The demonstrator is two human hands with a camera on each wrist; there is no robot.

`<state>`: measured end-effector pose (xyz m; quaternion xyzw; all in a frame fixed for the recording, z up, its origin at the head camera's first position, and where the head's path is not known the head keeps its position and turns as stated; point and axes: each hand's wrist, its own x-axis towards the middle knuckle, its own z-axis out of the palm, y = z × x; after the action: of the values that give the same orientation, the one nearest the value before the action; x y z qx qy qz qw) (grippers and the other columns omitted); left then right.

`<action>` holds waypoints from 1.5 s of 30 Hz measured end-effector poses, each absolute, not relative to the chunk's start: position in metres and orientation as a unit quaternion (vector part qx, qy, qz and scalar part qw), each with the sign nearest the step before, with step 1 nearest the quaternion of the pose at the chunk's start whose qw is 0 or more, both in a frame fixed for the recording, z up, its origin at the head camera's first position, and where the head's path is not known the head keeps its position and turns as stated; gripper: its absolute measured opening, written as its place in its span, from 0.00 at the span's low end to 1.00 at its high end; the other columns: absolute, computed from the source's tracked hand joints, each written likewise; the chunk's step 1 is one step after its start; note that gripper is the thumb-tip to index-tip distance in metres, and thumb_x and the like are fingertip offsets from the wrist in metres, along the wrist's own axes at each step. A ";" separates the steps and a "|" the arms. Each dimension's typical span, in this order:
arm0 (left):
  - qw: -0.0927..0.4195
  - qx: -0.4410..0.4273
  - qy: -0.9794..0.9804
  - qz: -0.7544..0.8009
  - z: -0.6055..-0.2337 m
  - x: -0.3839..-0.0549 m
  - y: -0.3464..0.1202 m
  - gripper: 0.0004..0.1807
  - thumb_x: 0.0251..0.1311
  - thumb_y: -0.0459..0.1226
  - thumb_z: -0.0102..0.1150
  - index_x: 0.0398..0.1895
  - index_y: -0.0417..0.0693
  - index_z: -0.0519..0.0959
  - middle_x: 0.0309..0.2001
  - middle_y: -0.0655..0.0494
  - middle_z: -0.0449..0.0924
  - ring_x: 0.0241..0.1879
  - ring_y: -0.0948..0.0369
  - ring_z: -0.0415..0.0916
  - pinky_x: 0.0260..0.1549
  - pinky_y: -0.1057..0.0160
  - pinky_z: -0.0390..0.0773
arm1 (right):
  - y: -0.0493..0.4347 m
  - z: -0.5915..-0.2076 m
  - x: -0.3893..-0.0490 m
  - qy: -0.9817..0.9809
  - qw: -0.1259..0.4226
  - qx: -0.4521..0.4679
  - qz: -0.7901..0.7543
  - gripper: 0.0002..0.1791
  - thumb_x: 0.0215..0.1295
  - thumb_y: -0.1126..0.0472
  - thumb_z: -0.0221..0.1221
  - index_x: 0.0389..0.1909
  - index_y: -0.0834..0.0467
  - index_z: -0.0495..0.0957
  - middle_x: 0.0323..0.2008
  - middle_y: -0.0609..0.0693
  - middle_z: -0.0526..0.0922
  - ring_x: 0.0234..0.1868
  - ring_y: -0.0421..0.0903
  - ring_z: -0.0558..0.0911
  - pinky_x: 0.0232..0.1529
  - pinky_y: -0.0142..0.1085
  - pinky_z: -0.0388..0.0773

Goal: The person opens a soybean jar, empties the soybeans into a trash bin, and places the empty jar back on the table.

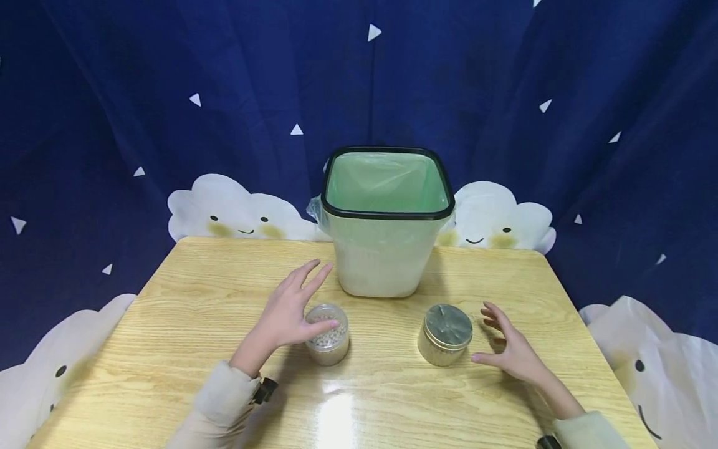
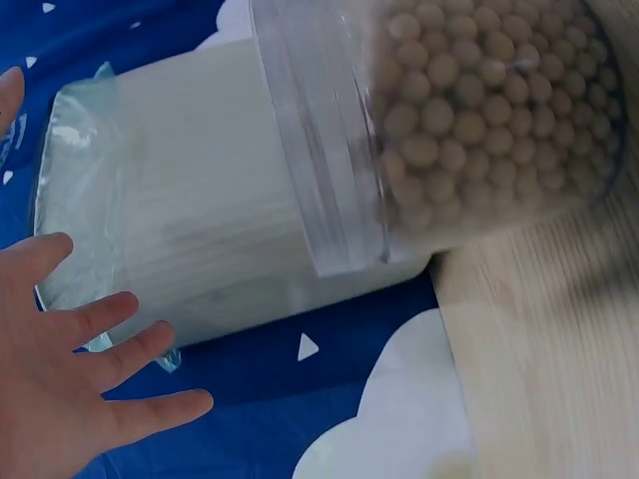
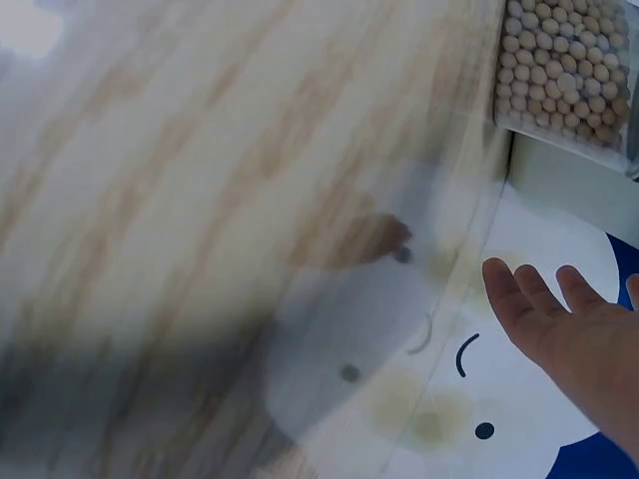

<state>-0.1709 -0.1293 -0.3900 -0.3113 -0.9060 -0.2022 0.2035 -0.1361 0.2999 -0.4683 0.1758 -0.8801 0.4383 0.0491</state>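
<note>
The handling seems all left to do: the left hand (image 1: 283,317) is spread wide, empty, beside the clear jar (image 1: 330,344), the right hand (image 1: 513,355) half-open, empty, beside the grey-topped jar (image 1: 445,335).

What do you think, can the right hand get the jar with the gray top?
Probably yes. The right hand is open just beside the jar with the gray top, its thumb and fingers pointing that way, and I see nothing standing between them.

left grip (image 1: 286,317) spread, right grip (image 1: 514,353) curved
</note>
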 end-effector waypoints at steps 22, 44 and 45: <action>0.132 -0.345 -0.907 -0.204 -0.394 -0.170 -0.090 0.50 0.45 0.63 0.56 0.70 0.52 0.53 0.64 0.44 0.59 0.61 0.47 0.58 0.55 0.45 0.62 | 0.286 -0.485 -0.149 -0.855 0.003 0.179 0.486 0.56 0.39 0.64 0.72 0.68 0.64 0.47 0.59 0.72 0.61 0.55 0.71 0.64 0.45 0.58 0.69; 0.097 -0.365 -0.901 -0.212 -0.392 -0.171 -0.057 0.49 0.47 0.64 0.55 0.70 0.56 0.51 0.65 0.48 0.56 0.63 0.50 0.56 0.56 0.45 0.61 | 0.274 -0.489 -0.153 -0.838 -0.021 0.190 0.512 0.53 0.37 0.63 0.73 0.66 0.61 0.54 0.57 0.61 0.67 0.53 0.36 0.69 0.52 0.26 0.63; 0.095 -0.366 -0.901 -0.215 -0.392 -0.172 -0.055 0.49 0.47 0.64 0.55 0.70 0.56 0.51 0.66 0.48 0.56 0.63 0.50 0.55 0.56 0.45 0.60 | 0.274 -0.489 -0.153 -0.839 -0.022 0.187 0.510 0.53 0.37 0.62 0.74 0.66 0.60 0.55 0.57 0.60 0.68 0.53 0.36 0.69 0.53 0.26 0.61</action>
<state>-0.1717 -0.0552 -0.3916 -0.3655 -0.9007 -0.2148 0.0947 -0.1531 0.2742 -0.4894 0.1874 -0.8394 0.5097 -0.0222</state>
